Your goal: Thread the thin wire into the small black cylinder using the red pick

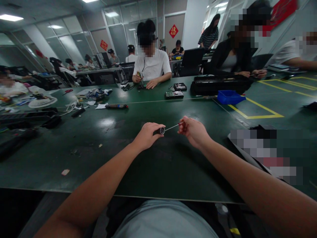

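My left hand [148,135] holds a small dark cylindrical part [162,130] between thumb and fingers, its round end turned to the right. In my right hand [192,131] is a thin screwdriver [172,127] with a red handle, gripped by its handle. The shaft points left and its tip is at or very near the round end of the part; whether they touch cannot be made out. Both hands are above the green table [148,172].
Opened hard drives [174,95], a blue bin [229,97] and a long black casing [220,85] lie farther back. A tool [116,106] rests on the left, near a white fan grille [42,100]. A person [152,64] works opposite. A pixelated item [267,152] is at right.
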The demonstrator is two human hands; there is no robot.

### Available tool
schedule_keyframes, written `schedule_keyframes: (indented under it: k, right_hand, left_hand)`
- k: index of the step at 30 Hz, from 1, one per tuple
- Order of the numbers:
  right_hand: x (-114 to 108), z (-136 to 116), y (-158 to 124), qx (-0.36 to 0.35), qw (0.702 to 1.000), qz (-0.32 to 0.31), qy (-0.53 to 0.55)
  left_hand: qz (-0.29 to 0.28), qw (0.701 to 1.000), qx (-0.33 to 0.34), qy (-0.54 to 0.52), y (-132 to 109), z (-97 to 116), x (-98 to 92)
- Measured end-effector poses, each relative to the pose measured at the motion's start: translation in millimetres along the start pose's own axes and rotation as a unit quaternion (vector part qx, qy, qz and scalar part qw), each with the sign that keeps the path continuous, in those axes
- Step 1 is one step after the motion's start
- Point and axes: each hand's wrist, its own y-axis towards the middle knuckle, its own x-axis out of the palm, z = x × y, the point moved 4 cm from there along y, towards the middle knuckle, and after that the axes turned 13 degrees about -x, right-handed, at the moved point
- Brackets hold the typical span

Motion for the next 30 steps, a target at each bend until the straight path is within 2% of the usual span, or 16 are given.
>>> schedule_keyframes:
  k: [4, 10, 17, 30]
  right_hand:
    - [-0.8, -4.7, -0.5, -0.061, 0.995, 0.012, -0.079]
    - [4.7, -14.1, -8.6, -0.170, 0.967, -0.027, -0.186]
    - [10.5, -14.5, -11.8, -0.182, 0.956, -0.090, -0.210]
    - [13.4, -26.9, -22.3, -0.248, 0.918, -0.052, -0.305]
  left_hand:
    - [-0.012, 1.000, -0.017, 0.013, 1.0, -4.0, 2.9]
    - [0.003, 0.999, -0.033, 0.007, -0.2, -8.1, 1.2]
    - [0.015, 0.999, -0.042, 0.010, -1.0, -7.5, -0.4]
    - [0.027, 0.998, -0.051, -0.012, -1.7, -8.5, 0.0]
